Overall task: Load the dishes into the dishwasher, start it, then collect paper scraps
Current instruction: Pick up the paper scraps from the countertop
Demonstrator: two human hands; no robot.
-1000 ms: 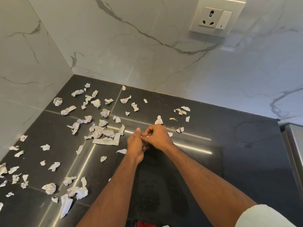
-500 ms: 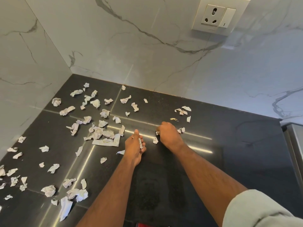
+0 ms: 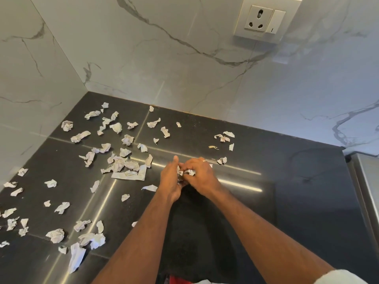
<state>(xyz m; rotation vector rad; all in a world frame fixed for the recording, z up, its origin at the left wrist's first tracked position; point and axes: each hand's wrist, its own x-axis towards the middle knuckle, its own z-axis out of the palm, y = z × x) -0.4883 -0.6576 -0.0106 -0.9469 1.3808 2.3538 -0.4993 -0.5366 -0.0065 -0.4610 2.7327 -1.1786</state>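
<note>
Several crumpled white paper scraps lie scattered over the black countertop (image 3: 287,191), most of them left of centre around a long folded strip (image 3: 131,176). My left hand (image 3: 171,181) and my right hand (image 3: 202,175) meet at the middle of the counter. Between them sits a small bunch of collected scraps (image 3: 185,172): my right fingers pinch a scrap against it and my left palm cups it from the left. A single scrap (image 3: 222,160) lies just to the right of my right hand, and a small cluster (image 3: 224,137) lies further back.
Marble walls close the counter at the back and on the left, forming a corner. A wall socket with a switch (image 3: 264,19) sits high on the back wall. A steel surface edge (image 3: 367,181) borders the counter on the right. A thin tan bit (image 3: 213,148) lies near the back scraps.
Half a second ago my right hand was reaching out to scraps on the counter, apart from the left. Now it has come back to my left hand with a scrap.
</note>
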